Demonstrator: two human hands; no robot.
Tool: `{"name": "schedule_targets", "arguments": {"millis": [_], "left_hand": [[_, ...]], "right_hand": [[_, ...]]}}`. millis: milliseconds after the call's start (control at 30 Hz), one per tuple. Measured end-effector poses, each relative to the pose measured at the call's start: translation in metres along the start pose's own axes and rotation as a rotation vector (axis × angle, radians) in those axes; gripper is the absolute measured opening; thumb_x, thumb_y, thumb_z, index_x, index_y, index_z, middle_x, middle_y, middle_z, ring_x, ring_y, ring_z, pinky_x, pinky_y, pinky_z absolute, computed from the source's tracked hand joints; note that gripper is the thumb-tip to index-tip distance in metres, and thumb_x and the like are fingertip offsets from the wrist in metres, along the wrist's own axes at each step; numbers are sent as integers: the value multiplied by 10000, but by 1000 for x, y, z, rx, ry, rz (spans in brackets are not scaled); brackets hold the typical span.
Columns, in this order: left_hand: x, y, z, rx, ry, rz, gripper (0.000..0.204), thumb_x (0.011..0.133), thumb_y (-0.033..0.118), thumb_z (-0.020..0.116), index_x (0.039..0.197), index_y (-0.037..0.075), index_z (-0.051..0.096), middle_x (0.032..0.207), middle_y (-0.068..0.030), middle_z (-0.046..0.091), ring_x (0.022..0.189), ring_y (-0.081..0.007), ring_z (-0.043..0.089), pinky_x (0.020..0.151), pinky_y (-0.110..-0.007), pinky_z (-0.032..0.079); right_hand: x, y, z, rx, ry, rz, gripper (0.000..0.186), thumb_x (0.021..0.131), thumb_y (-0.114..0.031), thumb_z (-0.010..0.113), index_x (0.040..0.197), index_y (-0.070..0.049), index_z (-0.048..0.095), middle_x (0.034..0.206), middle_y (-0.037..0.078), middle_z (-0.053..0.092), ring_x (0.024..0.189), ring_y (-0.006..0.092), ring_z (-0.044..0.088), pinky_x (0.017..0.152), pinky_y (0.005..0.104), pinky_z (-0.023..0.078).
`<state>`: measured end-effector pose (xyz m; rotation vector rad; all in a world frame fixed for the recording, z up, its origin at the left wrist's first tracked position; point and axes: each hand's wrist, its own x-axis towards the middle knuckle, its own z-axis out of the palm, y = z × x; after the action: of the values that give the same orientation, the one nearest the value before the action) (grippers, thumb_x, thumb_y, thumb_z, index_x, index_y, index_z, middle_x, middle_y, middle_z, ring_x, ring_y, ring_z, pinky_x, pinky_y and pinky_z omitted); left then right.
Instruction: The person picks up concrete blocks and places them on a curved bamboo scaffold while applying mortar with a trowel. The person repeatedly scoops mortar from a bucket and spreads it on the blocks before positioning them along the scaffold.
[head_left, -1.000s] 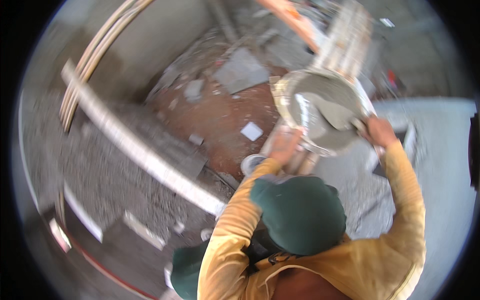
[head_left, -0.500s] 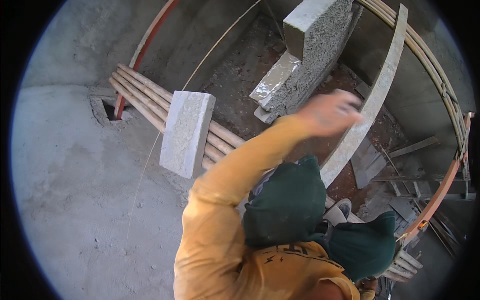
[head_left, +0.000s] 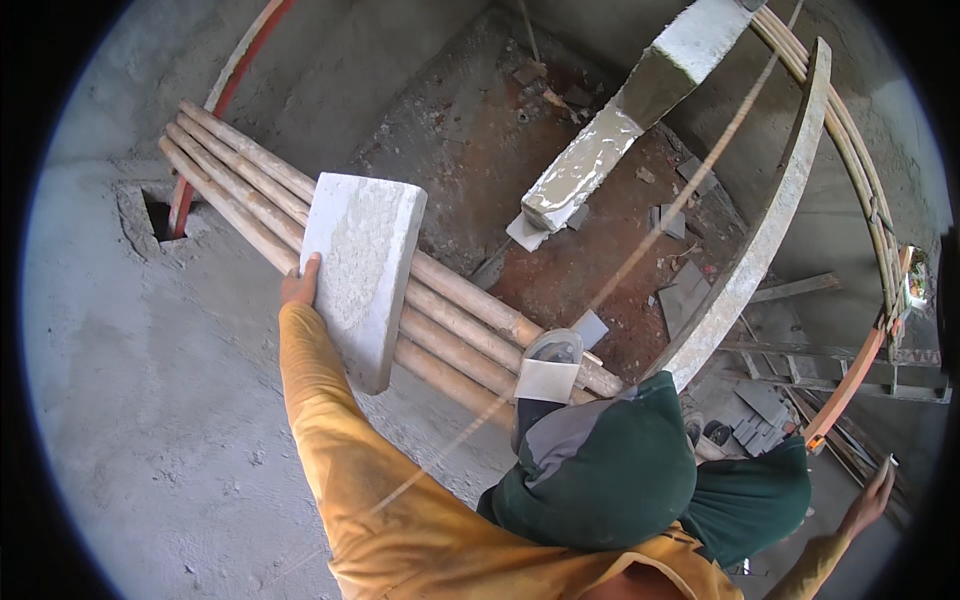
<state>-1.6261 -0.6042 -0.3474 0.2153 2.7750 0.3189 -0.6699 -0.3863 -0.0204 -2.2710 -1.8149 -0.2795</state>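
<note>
My left hand (head_left: 298,283) grips the left edge of a pale lightweight concrete block (head_left: 362,265), the thumb along its side and the other fingers partly hidden. The block is over a row of wooden poles (head_left: 455,345); whether it still rests on them I cannot tell. Far to the right, my right hand (head_left: 872,503) is closed with a small pale-tipped thing standing out of its fingers, too small to name. Ahead of me rises a narrow block wall (head_left: 590,165), its stepped lower end coated with wet-looking mortar.
My feet and knees are over the poles, above a lower floor (head_left: 545,275) with rubble. A long curved-looking board (head_left: 765,230) stands to the right. A thin line (head_left: 690,190) crosses diagonally. A ladder (head_left: 850,378) and broken slabs (head_left: 760,415) lie at right.
My left arm has swung from the wall side back to the block, and the left hand now holds its edge. The right hand has come into view at right. The view has shifted.
</note>
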Motion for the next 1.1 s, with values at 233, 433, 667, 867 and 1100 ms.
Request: {"name": "schedule_targets", "arguments": {"millis": [233, 433, 667, 867, 1100], "left_hand": [[-7, -2, 14, -46, 91, 88, 938, 722, 673, 672, 1255, -94, 590, 1262, -315, 588, 1217, -404, 562, 1035, -424, 418], [-44, 36, 9, 12, 149, 179, 818, 758, 604, 689, 1242, -51, 617, 1204, -295, 625, 1164, -416, 587, 1001, -434, 441], [-139, 71, -27, 235, 214, 439, 634, 807, 452, 736, 1238, 2, 620, 1200, -267, 603, 1154, -434, 547, 989, -465, 427], [-184, 57, -49, 46, 14, 661, 798, 732, 325, 831, 1339, -56, 480, 1327, -293, 489, 1247, -422, 474, 1054, -451, 384], [-243, 64, -15, 66, 88, 702, 896, 679, 299, 846, 1358, -89, 408, 1295, -329, 490, 1189, -478, 475, 1033, -512, 369]], "right_hand": [[-76, -386, 172, 710, -861, -741, 289, 919, -140, 623, 1190, -46, 656, 1165, 121, 668, 1056, 272, 638, 944, 369, 482], [-225, -553, 266, 572, -1324, -1057, 666, 990, -483, 457, 1512, -93, 318, 1490, 209, 402, 1364, 380, 402, 1140, 441, 326], [-268, -567, 289, 865, -1378, -589, 805, 966, -517, 479, 1493, 49, 256, 1516, 302, 290, 1421, 407, 294, 1172, 432, 254], [-210, -596, 292, 1201, -880, -493, 703, 985, -454, 490, 1442, 62, 355, 1479, 281, 365, 1397, 392, 342, 1162, 412, 267], [-138, -659, 292, 975, -1354, -736, 878, 855, -692, 510, 1335, 42, 540, 1312, 273, 568, 1265, 401, 522, 1069, 424, 395]]}}
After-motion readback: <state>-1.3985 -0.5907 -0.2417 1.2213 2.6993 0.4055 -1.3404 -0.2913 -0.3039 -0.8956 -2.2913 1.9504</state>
